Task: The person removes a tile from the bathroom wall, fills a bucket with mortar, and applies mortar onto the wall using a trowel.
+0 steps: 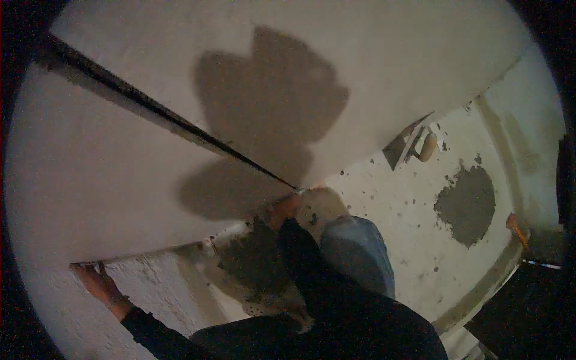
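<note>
Lies just beyond the left hand (99, 282) and right hand (283, 210) as a pale panel (120, 192); has the right hand nearer the dark gap (180, 123), the left near the opposite lower end; points toward the upper left, long axis seemingly along that gap; cannot tell either grip, pinching or spread, for blur and shadow.

We see a smooth, matt panel (120, 180), a rough, cement-like patch (471, 204), a wood-like trowel handle (428, 148) and matt denim trousers (363, 258).
</note>
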A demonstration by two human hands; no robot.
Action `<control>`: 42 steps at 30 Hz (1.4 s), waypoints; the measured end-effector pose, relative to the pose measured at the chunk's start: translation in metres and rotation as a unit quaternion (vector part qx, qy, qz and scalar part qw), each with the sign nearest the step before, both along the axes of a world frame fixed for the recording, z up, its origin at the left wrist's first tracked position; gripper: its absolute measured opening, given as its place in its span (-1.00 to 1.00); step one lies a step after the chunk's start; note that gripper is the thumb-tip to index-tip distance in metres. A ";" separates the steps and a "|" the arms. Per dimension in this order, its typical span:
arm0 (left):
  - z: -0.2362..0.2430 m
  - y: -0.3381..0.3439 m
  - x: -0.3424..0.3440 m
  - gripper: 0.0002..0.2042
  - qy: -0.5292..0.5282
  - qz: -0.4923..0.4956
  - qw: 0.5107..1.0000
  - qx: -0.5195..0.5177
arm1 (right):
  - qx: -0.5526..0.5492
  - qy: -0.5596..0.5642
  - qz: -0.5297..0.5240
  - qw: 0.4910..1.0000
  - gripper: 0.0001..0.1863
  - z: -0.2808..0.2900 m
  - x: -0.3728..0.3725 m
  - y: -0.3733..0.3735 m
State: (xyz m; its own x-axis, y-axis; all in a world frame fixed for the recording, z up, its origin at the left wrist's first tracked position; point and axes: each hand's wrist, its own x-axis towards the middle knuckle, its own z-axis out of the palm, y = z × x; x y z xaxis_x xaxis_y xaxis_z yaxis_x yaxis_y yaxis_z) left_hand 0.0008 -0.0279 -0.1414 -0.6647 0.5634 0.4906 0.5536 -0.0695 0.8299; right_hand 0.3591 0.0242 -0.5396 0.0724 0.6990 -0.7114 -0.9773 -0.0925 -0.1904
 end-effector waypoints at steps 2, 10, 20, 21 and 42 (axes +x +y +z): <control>0.004 0.000 0.001 -0.30 -0.018 -0.005 1.000 0.022 | 0.006 0.004 0.005 1.000 -0.47 0.001 0.000 0.000; 0.007 0.001 0.012 -0.35 -0.082 -0.014 0.996 0.037 | 0.028 0.036 0.041 0.998 -0.46 0.004 0.000 0.000; -0.011 -0.010 -0.031 -0.50 0.141 0.067 0.987 -0.047 | 0.086 0.068 0.096 0.989 -0.45 0.041 0.016 -0.011; -0.014 -0.010 -0.044 -0.53 0.258 0.082 0.959 -0.080 | 0.088 0.073 0.103 0.988 -0.45 0.048 0.018 -0.015; 0.013 0.026 -0.002 -0.52 -0.167 0.072 0.968 0.174 | 0.063 -0.175 0.174 0.967 -0.22 0.035 0.020 0.000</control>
State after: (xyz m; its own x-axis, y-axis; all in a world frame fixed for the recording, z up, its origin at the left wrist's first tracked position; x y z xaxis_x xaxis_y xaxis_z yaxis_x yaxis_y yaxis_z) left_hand -0.0012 -0.0015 -0.1284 -0.8784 0.2929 0.3776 0.2826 -0.3190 0.9047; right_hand 0.3793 0.0241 -0.5048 0.0378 0.8044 -0.5929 -0.7654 -0.3582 -0.5347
